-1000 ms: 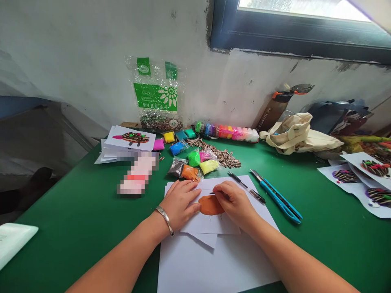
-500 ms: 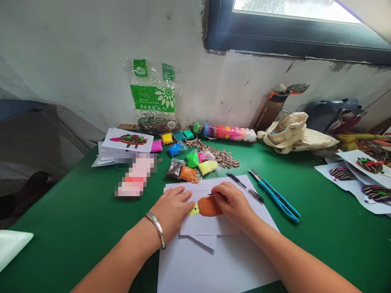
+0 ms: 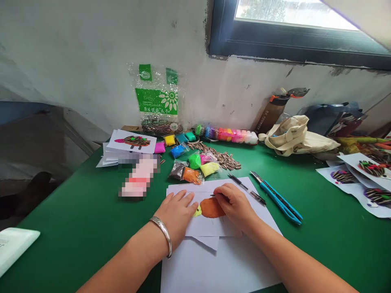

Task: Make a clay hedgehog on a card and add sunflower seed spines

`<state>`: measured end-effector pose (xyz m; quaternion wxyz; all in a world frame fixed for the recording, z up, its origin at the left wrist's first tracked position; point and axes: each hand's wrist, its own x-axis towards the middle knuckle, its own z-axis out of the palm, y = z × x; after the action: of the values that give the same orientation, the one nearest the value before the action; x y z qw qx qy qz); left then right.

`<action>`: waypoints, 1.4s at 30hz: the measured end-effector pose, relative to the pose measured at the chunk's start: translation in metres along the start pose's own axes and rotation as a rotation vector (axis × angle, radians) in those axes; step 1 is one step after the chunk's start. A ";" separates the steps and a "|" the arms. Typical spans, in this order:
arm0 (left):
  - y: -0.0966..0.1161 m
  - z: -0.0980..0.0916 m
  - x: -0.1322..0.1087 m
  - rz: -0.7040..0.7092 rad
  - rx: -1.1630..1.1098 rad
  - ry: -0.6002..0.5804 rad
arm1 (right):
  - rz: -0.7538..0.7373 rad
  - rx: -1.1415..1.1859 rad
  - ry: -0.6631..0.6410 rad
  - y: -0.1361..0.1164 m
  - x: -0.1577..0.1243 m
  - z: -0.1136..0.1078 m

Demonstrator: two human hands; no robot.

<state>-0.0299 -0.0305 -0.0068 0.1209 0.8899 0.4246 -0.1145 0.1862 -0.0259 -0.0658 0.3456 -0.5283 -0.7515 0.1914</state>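
Observation:
My left hand (image 3: 175, 217) lies flat with fingers spread on a small white paper sheet (image 3: 195, 230), its fingertips beside a yellow clay head (image 3: 198, 211) with a black eye. My right hand (image 3: 233, 205) is closed in a pinch above the orange-brown clay body (image 3: 210, 208), covering its right end. A slim dark piece, which looks like a sunflower seed (image 3: 213, 195), pokes out from those fingertips; the rest is hidden. Short pen lines show under the body. Larger white paper (image 3: 220, 266) lies beneath.
Right of the paper lies a blue utility knife (image 3: 277, 199); black pens (image 3: 247, 188) rest on the paper. Behind are bagged clay packets (image 3: 192, 176), loose sunflower seeds (image 3: 226, 158) and a seed bag (image 3: 159, 101). Seed-covered pictures lie left (image 3: 134, 142) and right (image 3: 374, 167).
The whole view has shifted slightly. My left hand has slid a little over the yellow head, covering more of it. My right hand keeps its pinch at the body.

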 end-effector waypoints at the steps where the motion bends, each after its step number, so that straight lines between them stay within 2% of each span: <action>1: 0.000 0.000 0.000 -0.002 -0.002 -0.005 | 0.007 0.012 0.002 0.001 0.000 0.000; 16: -0.004 0.000 -0.003 -0.016 -0.017 -0.059 | 0.050 0.096 0.007 0.007 0.003 -0.001; 20: -0.004 0.002 -0.001 -0.019 -0.007 -0.066 | 0.057 0.087 0.058 0.008 0.005 -0.005; 25: -0.004 0.005 0.000 -0.015 0.004 -0.060 | 0.150 -0.021 0.129 0.016 0.008 -0.011; 30: -0.007 0.007 0.002 0.006 -0.002 0.006 | 0.121 -0.090 0.103 0.019 0.009 -0.008; 42: -0.007 0.010 0.004 -0.007 -0.042 -0.027 | 0.101 -0.158 0.057 0.018 0.009 -0.008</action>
<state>-0.0335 -0.0266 -0.0181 0.1447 0.8842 0.4282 -0.1180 0.2023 -0.0113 -0.0696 0.3141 -0.5962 -0.7267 0.1336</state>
